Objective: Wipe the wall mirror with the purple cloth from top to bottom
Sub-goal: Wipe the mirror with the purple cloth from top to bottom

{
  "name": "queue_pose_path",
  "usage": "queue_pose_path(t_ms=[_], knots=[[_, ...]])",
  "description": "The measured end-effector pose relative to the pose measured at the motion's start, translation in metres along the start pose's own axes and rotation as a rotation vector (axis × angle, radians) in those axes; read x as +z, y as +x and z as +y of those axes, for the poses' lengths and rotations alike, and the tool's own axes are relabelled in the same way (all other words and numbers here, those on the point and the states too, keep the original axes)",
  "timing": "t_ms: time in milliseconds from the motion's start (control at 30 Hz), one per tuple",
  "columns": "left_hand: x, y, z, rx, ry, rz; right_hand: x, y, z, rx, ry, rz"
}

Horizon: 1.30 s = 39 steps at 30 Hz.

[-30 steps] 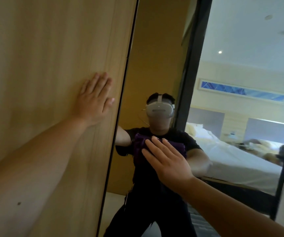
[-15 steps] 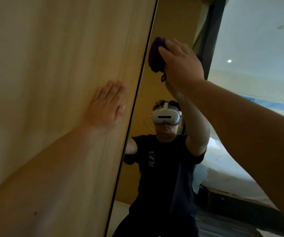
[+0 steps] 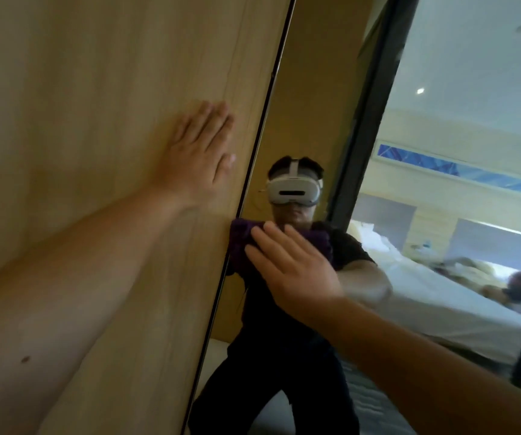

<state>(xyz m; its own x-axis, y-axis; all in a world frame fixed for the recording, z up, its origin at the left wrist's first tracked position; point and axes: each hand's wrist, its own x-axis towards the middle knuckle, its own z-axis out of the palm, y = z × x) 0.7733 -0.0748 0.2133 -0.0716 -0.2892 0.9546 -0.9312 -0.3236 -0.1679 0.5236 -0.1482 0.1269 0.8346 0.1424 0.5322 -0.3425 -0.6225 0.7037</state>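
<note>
Purple cloth sits bunched against the wall mirror, right at the glass's left edge, about halfway up the visible pane. Right hand is on top of it, fingers straight and held together, palm pressing the cloth flat to the glass rather than curling round it. Over on the other side, left hand lies spread flat on the wooden wall panel just beside the mirror's dark edge, gripping nothing. In the reflection: a person in a black shirt wearing a white headset, and behind them a bed with white sheets.
</note>
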Motion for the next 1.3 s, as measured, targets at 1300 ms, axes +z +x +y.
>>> queue_pose_path(t_ms=[1300], knots=[[0.002, -0.147, 0.179, 0.037, -0.228, -0.109, -0.012, -0.203, 0.058, 0.262, 0.137, 0.328]])
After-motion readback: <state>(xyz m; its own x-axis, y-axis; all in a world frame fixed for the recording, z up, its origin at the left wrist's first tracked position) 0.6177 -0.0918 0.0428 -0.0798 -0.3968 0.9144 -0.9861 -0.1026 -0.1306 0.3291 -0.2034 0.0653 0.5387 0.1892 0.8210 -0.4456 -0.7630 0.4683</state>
